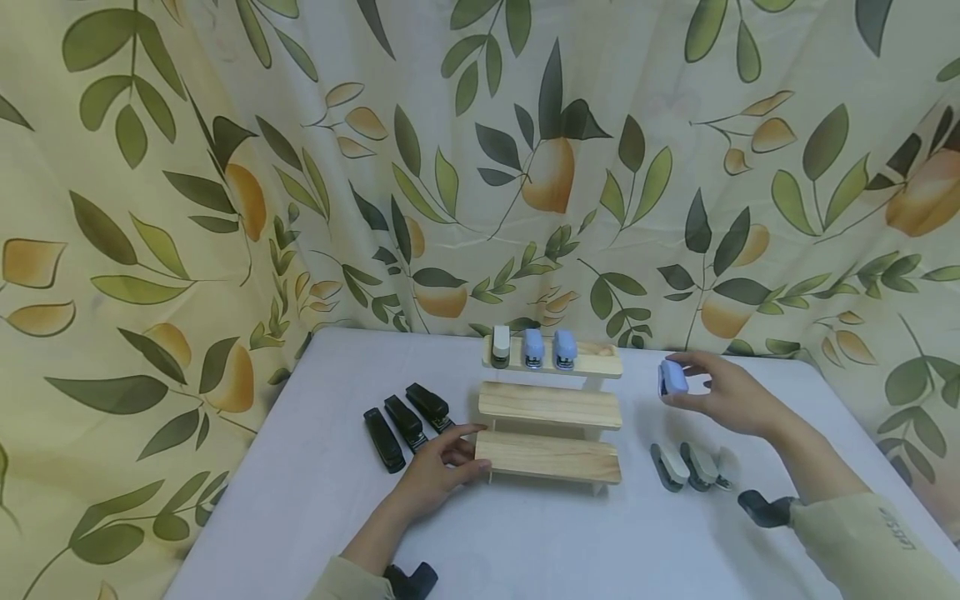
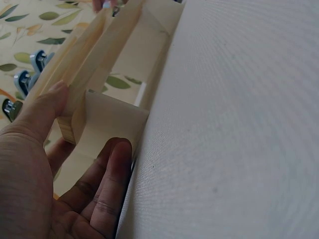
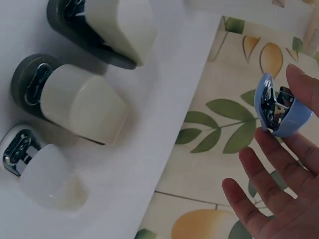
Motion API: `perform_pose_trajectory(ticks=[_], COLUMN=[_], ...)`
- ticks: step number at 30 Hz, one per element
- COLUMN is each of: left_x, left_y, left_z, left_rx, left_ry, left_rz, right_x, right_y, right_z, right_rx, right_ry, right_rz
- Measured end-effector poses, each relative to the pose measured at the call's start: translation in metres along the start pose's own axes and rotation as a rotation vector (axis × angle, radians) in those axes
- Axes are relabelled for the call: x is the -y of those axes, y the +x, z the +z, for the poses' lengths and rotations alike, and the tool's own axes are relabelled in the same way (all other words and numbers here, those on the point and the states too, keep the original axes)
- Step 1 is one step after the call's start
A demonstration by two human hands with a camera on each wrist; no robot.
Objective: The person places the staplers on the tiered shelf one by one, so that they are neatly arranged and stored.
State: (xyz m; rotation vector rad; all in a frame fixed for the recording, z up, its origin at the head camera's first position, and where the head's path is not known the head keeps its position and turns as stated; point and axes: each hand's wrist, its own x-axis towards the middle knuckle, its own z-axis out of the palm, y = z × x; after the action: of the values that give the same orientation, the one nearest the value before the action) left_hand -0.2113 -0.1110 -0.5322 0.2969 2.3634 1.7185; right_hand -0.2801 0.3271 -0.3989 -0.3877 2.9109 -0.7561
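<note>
Out over the table's right side, my right hand [image 1: 738, 398] pinches a small light-blue stapler [image 1: 672, 378] between thumb and fingers. The right wrist view shows this stapler [image 3: 295, 122] with its metal inside facing the camera and the other fingers spread below. My left hand [image 1: 442, 467] grips the left end of the three-step wooden rack [image 1: 551, 457], thumb on the lowest plank [image 2: 77, 107] and fingers by the white end support [image 2: 112, 114]. On the rack's top step stand a white stapler with a dark base [image 1: 501, 343] and two blue staplers [image 1: 565, 347].
Three black staplers [image 1: 384, 440] lie left of the rack, close to my left hand. To its right, below my right hand, are two pale staplers with grey-green bases [image 1: 699, 465] and a white one [image 3: 52, 177]. A patterned curtain [image 1: 337, 208] hangs behind the white table [image 1: 525, 550].
</note>
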Motion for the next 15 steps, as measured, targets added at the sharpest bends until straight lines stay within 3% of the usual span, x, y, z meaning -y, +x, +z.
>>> perform_pose_trajectory(ticks=[8, 15], left_x=[-0.003, -0.001], left_y=[-0.002, -0.001], left_z=[0.0, 0.0], left_rx=[0.003, 0.007], left_ry=[-0.017, -0.004], left_rz=[-0.004, -0.002], right_x=[0.014, 0.025], right_y=[0.0, -0.002], right_z=[-0.006, -0.01], right_rx=[-0.029, -0.035], right_ry=[0.001, 0.002], right_rz=[-0.073, -0.088])
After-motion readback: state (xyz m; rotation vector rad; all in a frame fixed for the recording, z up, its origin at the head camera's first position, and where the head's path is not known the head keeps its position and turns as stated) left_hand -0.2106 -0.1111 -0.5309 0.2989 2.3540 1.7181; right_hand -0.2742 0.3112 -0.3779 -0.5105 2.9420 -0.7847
